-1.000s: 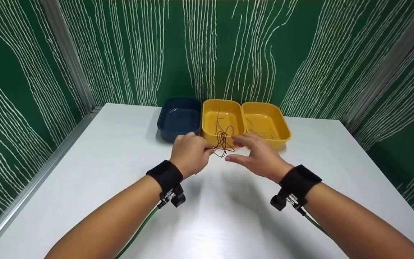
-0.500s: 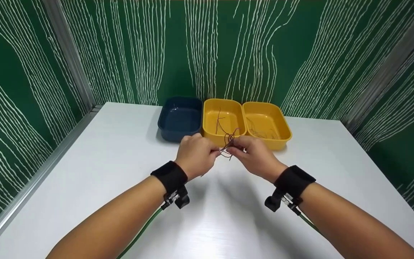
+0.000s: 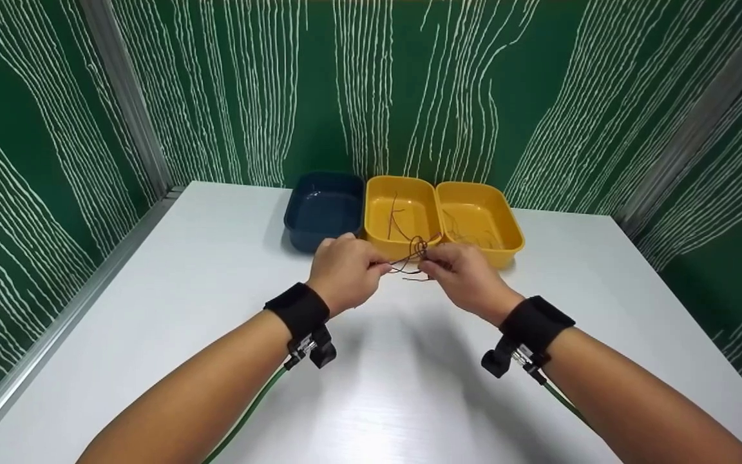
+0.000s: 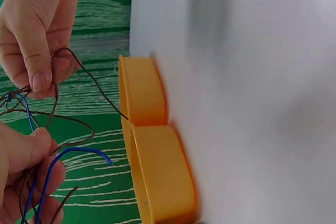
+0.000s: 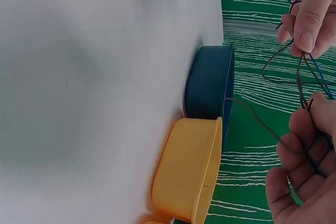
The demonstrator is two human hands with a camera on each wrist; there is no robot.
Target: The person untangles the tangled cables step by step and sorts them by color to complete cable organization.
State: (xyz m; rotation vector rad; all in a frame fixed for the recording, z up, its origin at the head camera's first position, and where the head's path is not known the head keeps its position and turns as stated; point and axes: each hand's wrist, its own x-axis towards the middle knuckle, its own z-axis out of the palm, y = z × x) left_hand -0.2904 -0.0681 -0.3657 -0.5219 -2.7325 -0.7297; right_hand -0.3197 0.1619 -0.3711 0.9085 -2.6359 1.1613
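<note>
A tangle of thin wires (image 3: 417, 247), mostly dark brown, hangs between my two hands in front of the middle yellow bin. My left hand (image 3: 347, 272) pinches strands at the tangle's left side. At its right side, my right hand (image 3: 469, 278) pinches the tangle between thumb and fingers. A blue wire (image 4: 79, 149) with a bent end sticks out beside the left fingers in the left wrist view. One brown wire (image 5: 260, 120) trails from the right hand in the right wrist view. How the strands cross inside the tangle is too fine to tell.
Behind my hands a navy bin (image 3: 323, 240), a middle yellow bin (image 3: 387, 249) and a right yellow bin (image 3: 505, 258) stand side by side on the white table (image 3: 216, 245). Thin strands show in both yellow bins. A green wall (image 3: 319, 129) closes the back.
My right hand, at first apart with spread fingers, has closed on the tangle. The hands then moved slightly apart, drawing strands out between them.
</note>
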